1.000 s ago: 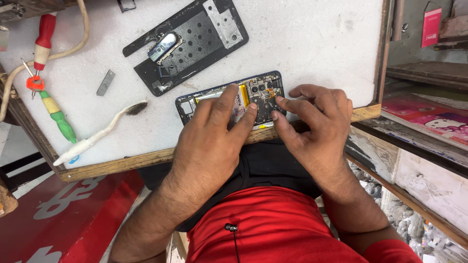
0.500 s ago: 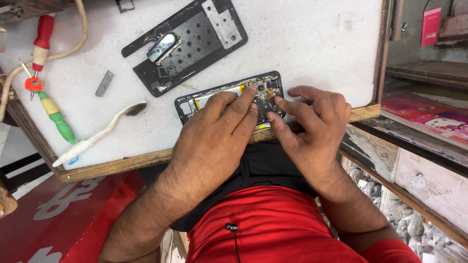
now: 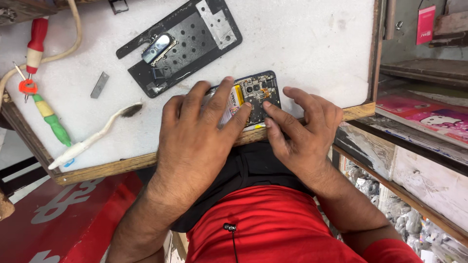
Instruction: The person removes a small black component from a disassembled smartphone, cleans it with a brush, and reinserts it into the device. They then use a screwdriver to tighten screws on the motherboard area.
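An opened smartphone (image 3: 256, 93) lies at the near edge of the white worktop (image 3: 302, 39), its circuit board, camera module and yellow battery label exposed. My left hand (image 3: 197, 129) lies flat over the phone's left part, fingers spread, pressing it down. My right hand (image 3: 300, 126) rests at the phone's right end, its index and middle fingertips touching the board near the lower right corner. The phone's removed back cover (image 3: 183, 44) lies face down farther back on the worktop.
At the left lie a white brush (image 3: 92, 139), a green and yellow screwdriver (image 3: 48, 117), a red-handled screwdriver (image 3: 34, 48), a small metal blade (image 3: 99, 84) and a beige cable (image 3: 73, 29). A wooden rim edges the worktop. Shelves with pink packets (image 3: 424, 117) stand at right.
My left hand has slid farther over the phone, covering more of its left half. My right fingertips have shifted slightly on the board. The phone stays in place.
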